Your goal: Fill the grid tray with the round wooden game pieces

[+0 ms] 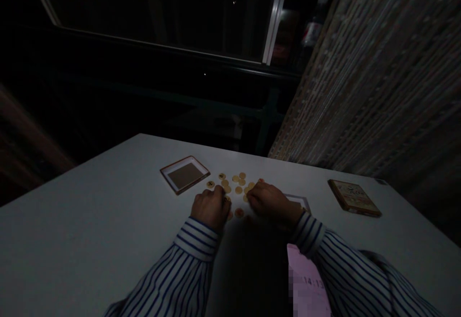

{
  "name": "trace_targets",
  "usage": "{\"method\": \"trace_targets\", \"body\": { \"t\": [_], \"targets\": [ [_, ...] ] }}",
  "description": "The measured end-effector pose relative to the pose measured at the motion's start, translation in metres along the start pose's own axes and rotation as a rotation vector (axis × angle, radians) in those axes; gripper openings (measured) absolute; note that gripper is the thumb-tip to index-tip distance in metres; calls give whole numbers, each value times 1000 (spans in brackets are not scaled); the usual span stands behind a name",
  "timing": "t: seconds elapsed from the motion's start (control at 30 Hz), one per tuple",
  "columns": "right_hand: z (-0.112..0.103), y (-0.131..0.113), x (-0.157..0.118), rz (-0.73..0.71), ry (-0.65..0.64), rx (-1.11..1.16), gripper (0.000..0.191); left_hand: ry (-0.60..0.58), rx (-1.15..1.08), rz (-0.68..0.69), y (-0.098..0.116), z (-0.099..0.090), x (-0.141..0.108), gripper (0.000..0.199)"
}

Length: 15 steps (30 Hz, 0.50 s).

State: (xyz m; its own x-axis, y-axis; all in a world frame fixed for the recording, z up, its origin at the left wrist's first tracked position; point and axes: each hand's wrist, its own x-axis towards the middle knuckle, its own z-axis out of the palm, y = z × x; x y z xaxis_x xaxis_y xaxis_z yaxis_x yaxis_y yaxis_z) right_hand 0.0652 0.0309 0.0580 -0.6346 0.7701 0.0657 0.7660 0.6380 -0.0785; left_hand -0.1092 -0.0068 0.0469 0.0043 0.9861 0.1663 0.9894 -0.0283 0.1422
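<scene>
Several round wooden discs [238, 190], which look like Chinese chess pieces, lie loose on a white table; a few show dark or reddish characters. At their left side my left hand [212, 206] rests with curled fingers, its fingertips among the nearest discs. My right hand [272, 201] comes in from the right, its fingers bent and pressed together at the discs there. What either hand holds, if anything, is hidden by the fingers and the dim light. A disc with a reddish mark [239, 213] lies between the two hands.
A shallow open box part [164, 175] with a brown rim lies to the left. Another tray [307, 202] is partly hidden behind my right forearm. A closed decorated box [355, 198] lies at the right. A pink-screened display [306, 278] is near me. A bead curtain [334, 91] hangs beyond the table.
</scene>
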Motion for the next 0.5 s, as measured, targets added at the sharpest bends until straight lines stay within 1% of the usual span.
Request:
{"method": "trace_targets", "body": {
  "t": [0.1,0.2,0.3,0.5],
  "targets": [
    [2,-2,4,-9,0,-7,28,11,-17,12,1,3,1,25],
    [3,-3,7,-11,-40,-11,25,25,-31,10,2,6,1,24],
    [4,-4,8,-24,-61,-6,24,8,-37,6,2,7,3,24],
    [6,-7,11,-38,-55,0,25,-22,-52,-2,2,8,5,25]
  ]
}}
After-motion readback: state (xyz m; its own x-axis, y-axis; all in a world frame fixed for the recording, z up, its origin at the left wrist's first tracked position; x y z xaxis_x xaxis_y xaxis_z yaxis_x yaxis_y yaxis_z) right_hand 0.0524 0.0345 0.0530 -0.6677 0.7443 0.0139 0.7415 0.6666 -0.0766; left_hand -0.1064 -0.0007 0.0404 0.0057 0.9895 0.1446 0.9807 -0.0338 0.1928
